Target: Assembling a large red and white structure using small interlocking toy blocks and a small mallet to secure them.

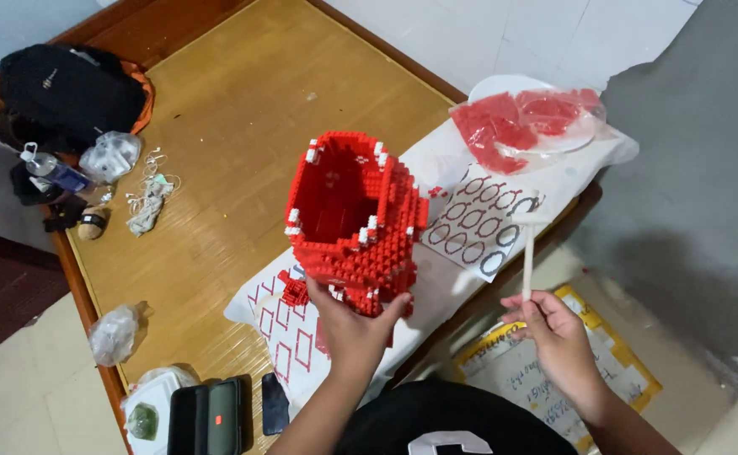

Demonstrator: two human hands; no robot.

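My left hand (354,324) grips the bottom of a large red hollow model (354,221) built of small bricks, with a few white bricks on its rim, and holds it above the wooden table (243,109). Off the table's right edge, my right hand (554,333) pinches a thin white stick tool (528,253) that points upward. Under the model lies a white instruction sheet (470,223) printed with oval and rectangle outlines. A small clump of red bricks (295,289) lies on the sheet just left of my left hand.
A clear bag of red bricks (516,122) rests on a white plate at the far right. A black bag (66,88), bottle and cables sit at the far left. Black cases (209,417), a phone and plastic bags lie near the front edge. A yellow-edged package (554,371) lies on the floor.
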